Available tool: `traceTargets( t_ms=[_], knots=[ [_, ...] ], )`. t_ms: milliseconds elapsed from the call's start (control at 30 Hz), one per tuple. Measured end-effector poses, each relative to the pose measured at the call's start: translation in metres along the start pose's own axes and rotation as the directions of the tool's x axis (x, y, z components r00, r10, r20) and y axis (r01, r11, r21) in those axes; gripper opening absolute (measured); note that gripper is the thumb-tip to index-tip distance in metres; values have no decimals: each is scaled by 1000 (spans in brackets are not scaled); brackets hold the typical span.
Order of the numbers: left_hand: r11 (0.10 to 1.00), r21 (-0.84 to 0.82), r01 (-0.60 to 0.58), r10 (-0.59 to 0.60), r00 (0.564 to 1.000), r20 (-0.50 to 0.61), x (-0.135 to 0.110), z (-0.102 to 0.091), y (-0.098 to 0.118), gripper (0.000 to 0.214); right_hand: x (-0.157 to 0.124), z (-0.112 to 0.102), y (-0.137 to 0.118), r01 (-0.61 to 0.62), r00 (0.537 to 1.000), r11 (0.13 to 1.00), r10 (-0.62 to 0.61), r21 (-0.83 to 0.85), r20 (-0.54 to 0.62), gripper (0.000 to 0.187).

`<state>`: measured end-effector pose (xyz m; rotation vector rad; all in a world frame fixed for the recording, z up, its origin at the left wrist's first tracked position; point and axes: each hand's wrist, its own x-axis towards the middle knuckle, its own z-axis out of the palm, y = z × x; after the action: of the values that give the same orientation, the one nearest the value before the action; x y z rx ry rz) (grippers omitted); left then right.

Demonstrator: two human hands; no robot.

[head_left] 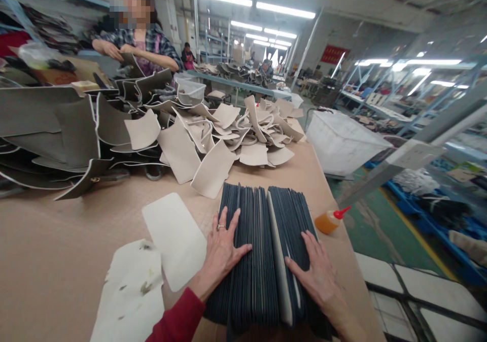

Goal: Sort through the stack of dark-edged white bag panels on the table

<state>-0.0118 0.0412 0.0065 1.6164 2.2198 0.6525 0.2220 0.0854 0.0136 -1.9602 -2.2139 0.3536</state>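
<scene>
A fanned stack of dark blue-grey flat pieces point(262, 215) lies on the tan table point(68, 261) in front of me. My left hand point(222, 248), with a ring and a red sleeve, rests flat on the stack's left part, fingers spread. Flat on the right part lies my right hand point(317, 271), its fingers stretched out beside a pale piece standing among the dark ones. Neither hand grips anything.
Two white flat pads point(175, 238) lie left of the stack. A pile of beige cut pieces point(228, 134) and grey pieces point(57, 129) fills the far table. An orange glue bottle point(331, 221) sits at the right edge. A person in plaid point(142, 45) works opposite. A white bin point(342, 141) stands right.
</scene>
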Motion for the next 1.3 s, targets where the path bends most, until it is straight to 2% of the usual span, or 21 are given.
traceTargets(
  t_ms=[167,333,600,933,1100,1200,1300],
  knots=[
    [1000,11,-11,10,999,48,0,-3,1,76,2,1,12,44,997,997,-40,57,-72,76],
    [999,18,-38,38,999,6,0,1,-2,74,1,1,15,81,992,993,-72,85,-100,70],
    [996,42,-74,75,997,-30,0,5,-6,73,1,1,15,40,998,996,-35,77,-60,68],
    [959,233,-164,161,986,29,2,2,-1,65,-2,-2,6,9,1000,1000,-9,-12,-18,67],
    [972,208,-109,92,992,89,5,-2,4,63,-6,2,-4,26,999,997,-29,-68,-40,66],
    [976,211,-46,20,992,122,9,-2,17,70,-8,4,-13,34,998,995,-38,-89,-46,66],
    [960,278,24,-56,993,107,12,2,33,81,-8,3,-17,29,999,997,-32,-72,-38,72]
  ],
)
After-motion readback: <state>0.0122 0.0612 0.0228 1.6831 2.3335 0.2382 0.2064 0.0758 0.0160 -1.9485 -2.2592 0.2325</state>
